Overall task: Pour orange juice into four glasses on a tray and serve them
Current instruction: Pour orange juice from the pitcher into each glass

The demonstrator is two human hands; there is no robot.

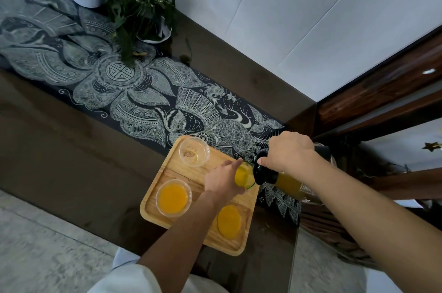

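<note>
Pouring under way: clear juice-filled pitcher with black collar [282, 181] gripped by right hand [288, 152], tipped into third clear glass [243, 175], held steady by left hand [223, 179] fingers on pale wooden tray [167, 168]. Tilt to be eased near rim (two glasses filled); empty clear glass at far corner [194, 155] judged next.

Patterned runner [134, 91] on dark table [59, 149]; potted plants [141, 5] at far end.
</note>
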